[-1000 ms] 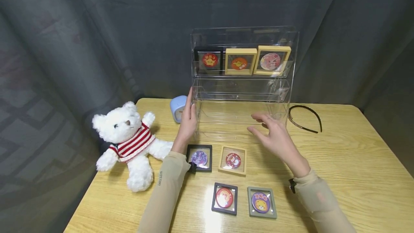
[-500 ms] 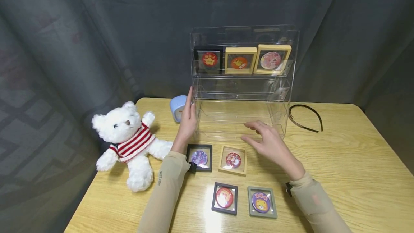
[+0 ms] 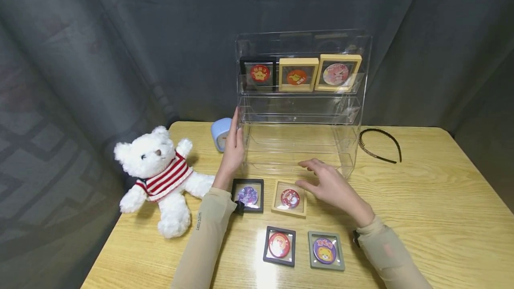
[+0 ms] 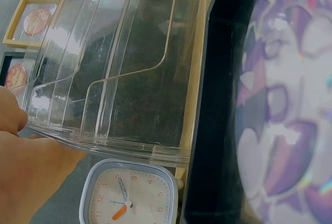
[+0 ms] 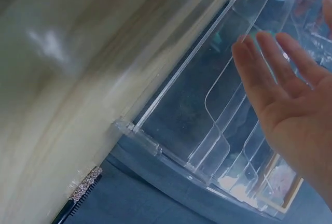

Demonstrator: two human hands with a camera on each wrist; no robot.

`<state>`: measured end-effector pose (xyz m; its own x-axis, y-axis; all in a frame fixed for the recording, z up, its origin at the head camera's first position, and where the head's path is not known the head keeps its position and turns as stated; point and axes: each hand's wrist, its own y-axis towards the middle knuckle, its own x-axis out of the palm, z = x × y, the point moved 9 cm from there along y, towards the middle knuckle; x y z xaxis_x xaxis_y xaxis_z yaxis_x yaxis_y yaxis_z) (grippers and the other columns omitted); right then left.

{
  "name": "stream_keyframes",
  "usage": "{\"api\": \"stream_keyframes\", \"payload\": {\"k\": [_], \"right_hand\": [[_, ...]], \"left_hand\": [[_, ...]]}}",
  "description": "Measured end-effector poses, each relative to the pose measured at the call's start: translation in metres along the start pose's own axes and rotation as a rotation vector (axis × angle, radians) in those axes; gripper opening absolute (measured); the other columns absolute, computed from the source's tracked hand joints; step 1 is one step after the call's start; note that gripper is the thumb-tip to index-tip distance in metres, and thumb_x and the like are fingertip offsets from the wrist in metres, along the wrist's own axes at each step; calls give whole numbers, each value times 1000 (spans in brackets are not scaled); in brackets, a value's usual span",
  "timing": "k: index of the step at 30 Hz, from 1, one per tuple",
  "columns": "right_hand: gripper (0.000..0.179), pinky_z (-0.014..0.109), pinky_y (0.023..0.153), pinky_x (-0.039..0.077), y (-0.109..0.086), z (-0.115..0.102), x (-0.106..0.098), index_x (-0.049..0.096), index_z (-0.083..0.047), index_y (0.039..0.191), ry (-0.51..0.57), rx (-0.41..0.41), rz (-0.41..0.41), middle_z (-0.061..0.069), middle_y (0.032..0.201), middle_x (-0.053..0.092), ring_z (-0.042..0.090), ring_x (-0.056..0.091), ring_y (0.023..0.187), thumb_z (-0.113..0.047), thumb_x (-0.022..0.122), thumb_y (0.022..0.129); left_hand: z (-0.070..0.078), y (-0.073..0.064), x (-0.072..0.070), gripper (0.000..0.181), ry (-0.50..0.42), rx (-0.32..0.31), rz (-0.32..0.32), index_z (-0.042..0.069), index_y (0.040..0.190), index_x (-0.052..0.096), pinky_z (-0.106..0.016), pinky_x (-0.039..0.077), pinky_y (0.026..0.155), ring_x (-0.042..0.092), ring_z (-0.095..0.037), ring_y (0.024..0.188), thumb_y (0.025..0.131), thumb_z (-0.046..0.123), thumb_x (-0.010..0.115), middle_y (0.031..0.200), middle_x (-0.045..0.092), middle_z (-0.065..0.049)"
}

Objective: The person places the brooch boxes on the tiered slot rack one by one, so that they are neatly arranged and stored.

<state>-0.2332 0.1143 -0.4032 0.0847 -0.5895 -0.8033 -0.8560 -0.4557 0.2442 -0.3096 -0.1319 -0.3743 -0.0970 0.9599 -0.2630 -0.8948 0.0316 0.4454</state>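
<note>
A clear tiered display rack [image 3: 295,135] stands upright on the table. My left hand [image 3: 233,153] rests against its left side, fingers extended upward along the edge. My right hand [image 3: 331,186] is in front of the rack's lower right, its thumb tip right at the corner of a tan-framed red badge [image 3: 289,199]; in the right wrist view its fingers are extended with nothing held. Beside that frame lies a black-framed purple badge [image 3: 247,196], seen close up in the left wrist view. Nearer me lie a dark-framed red badge [image 3: 279,246] and a grey-green-framed bear badge [image 3: 325,250].
Three framed badges, including a black-framed star badge [image 3: 259,74], stand on the rack's upper tier. A white teddy bear [image 3: 154,155] sits at the left. Behind my left hand is a blue clock [image 3: 220,132]. A dark headband [image 3: 380,145] lies right of the rack.
My right hand has come down and leftward, from before the rack's lower tiers to the tan-framed badge. My left hand stays against the rack.
</note>
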Motion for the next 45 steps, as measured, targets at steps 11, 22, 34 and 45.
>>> {"api": "stream_keyframes", "payload": {"k": [11, 22, 34, 45], "right_hand": [[54, 55, 88, 62, 0, -7, 5, 69, 2, 134, -7, -14, -6, 17, 123, 71, 38, 72, 106, -27, 87, 92], [72, 66, 112, 43, -2, -10, 20, 64, 9, 140, -35, -37, -120, 34, 142, 60, 57, 52, 136, -31, 91, 87], [88, 64, 101, 54, -7, -11, 34, 62, 7, 143, -97, -25, -247, 28, 143, 61, 48, 62, 125, -45, 94, 80], [84, 64, 101, 54, -9, -13, 39, 65, 6, 141, -166, -53, -263, 24, 142, 62, 46, 61, 126, -49, 91, 82]], "left_hand": [[1, 1, 0, 58, -13, 9, -3, 7, 173, 14, -39, 20, 131, 20, -28, 161, 117, 4, 30, 178, 16, -11], [0, 0, -1, 58, 1, 2, 2, 7, 173, 14, -39, 20, 131, 21, -29, 160, 117, 4, 29, 178, 17, -11], [0, -1, -1, 58, -4, -11, -2, 7, 173, 13, -40, 20, 131, 20, -30, 161, 117, 5, 28, 178, 16, -11], [0, -2, 0, 57, -12, -11, -1, 7, 173, 15, -41, 19, 131, 21, -30, 160, 117, 5, 29, 178, 17, -11]]}}
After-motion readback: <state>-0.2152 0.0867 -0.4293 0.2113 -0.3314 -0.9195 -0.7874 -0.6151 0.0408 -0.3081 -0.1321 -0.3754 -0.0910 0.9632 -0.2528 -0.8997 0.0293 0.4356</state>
